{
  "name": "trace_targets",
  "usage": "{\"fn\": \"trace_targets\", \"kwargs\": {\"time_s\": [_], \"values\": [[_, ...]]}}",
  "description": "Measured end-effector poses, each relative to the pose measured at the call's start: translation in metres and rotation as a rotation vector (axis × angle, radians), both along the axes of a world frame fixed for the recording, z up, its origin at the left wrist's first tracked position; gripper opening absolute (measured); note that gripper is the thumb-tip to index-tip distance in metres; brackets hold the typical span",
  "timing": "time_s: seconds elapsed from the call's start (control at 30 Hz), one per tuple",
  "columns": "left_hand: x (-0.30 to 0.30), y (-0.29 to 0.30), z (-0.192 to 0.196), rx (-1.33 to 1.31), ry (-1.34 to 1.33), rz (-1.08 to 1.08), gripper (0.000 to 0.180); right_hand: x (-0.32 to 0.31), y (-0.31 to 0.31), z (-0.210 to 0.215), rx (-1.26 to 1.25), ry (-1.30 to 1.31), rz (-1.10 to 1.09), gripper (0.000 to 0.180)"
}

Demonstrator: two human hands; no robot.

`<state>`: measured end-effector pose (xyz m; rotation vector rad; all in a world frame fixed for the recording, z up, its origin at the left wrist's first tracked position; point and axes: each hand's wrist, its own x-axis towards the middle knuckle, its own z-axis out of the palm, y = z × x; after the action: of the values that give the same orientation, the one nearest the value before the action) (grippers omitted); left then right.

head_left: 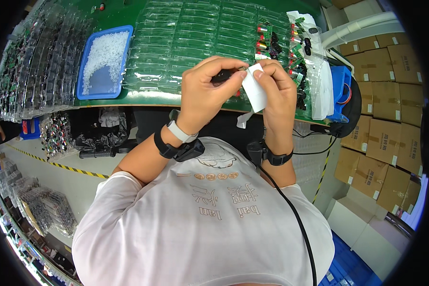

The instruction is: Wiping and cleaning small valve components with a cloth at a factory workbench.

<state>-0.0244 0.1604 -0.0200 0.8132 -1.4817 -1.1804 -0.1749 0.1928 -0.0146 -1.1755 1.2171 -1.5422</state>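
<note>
Both my hands meet over the near edge of the green table (164,98). In my right hand (279,93), a white paper-like slip (256,93) is pinched between thumb and fingers. Below the slip hangs a small pale, curled strip (243,120). Thumb and forefinger of my left hand (200,93) are closed at the slip's upper left corner. A dark thing (222,76) shows inside the curl of that hand; its kind is hidden. Just beyond the right hand lie small green circuit boards with red parts and black cables (273,45).
Rows of clear plastic trays (190,38) cover the middle of the table. Left of them sits a blue tray (81,90) of tiny white pieces. More plastic trays with parts (38,62) stand far left. At right are a blue bin (338,88) and stacked cardboard boxes (386,102).
</note>
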Motion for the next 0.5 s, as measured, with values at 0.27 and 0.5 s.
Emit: {"fn": "trace_targets", "kwargs": {"time_s": [0.27, 0.5], "values": [[0.011, -0.012, 0.012, 0.556, 0.679, -0.173, 0.021, 0.005, 0.006, 0.013, -0.044, -0.481, 0.059, 0.012], [0.012, -0.004, -0.007, 0.783, 0.854, -0.522, 0.022, 0.007, -0.005, 0.003, -0.205, -0.179, 0.375, 0.016]]}}
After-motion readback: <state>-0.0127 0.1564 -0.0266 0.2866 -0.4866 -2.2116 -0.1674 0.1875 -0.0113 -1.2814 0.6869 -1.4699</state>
